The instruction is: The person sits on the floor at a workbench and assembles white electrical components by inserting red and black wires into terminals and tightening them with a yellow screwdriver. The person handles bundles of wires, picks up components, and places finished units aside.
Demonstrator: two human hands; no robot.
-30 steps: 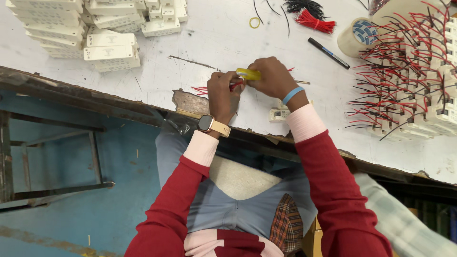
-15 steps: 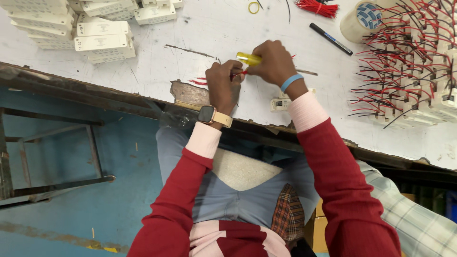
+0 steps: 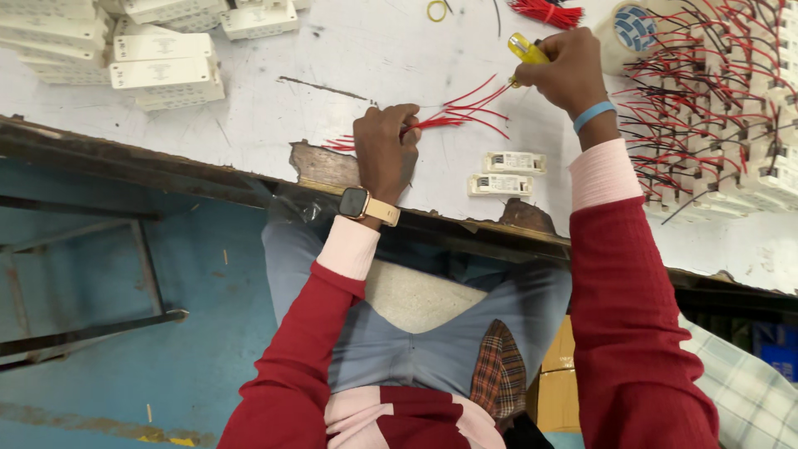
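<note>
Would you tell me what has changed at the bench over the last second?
The right hand, holding the yellow-handled tool, has drawn away from the left hand. The left hand still grips the bundle of red wires. The two small white modules stay on the table.

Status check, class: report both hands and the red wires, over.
Left hand grips red wire bundle. Right hand holds yellow-handled tool. Two small white modules lie beside.

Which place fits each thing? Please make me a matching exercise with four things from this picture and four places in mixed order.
Things:
1. bundle of red wires
2. yellow-handled tool
3. two small white modules
4. stack of white boxes

Places:
A. far left of the table
B. in the left hand
C. flat between the forearms
D. in the right hand

Pairs: 1-B, 2-D, 3-C, 4-A
</note>
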